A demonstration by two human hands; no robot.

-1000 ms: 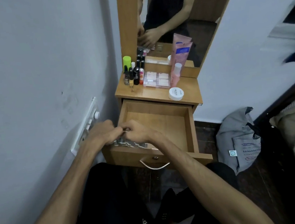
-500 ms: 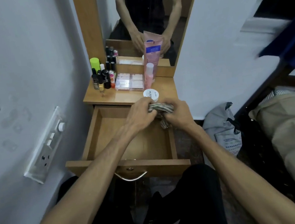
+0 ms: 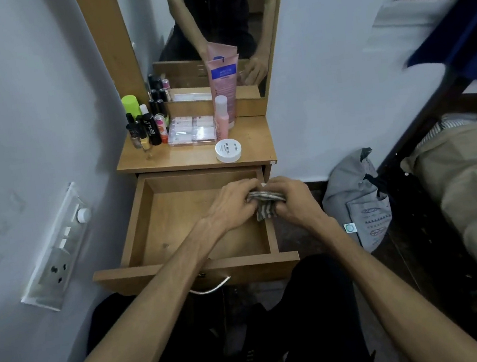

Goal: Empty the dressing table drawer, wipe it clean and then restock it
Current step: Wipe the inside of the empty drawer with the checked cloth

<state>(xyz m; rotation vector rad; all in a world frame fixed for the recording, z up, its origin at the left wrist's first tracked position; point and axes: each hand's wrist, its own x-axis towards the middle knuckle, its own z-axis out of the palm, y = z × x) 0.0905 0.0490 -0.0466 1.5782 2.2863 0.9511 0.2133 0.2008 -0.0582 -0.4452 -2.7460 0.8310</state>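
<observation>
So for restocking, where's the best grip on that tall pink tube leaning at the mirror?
Probably the pink tube mid-body, fingers across its flat faces, coming from the right: the small pink bottle stands in front of its base and the clear case sits left.

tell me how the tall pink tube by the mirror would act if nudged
The pink tube probably tips easily: it stands tall on a narrow cap end. It leans at the mirror, so it may slide sideways. It looks like soft plastic, unlikely to break.
</observation>
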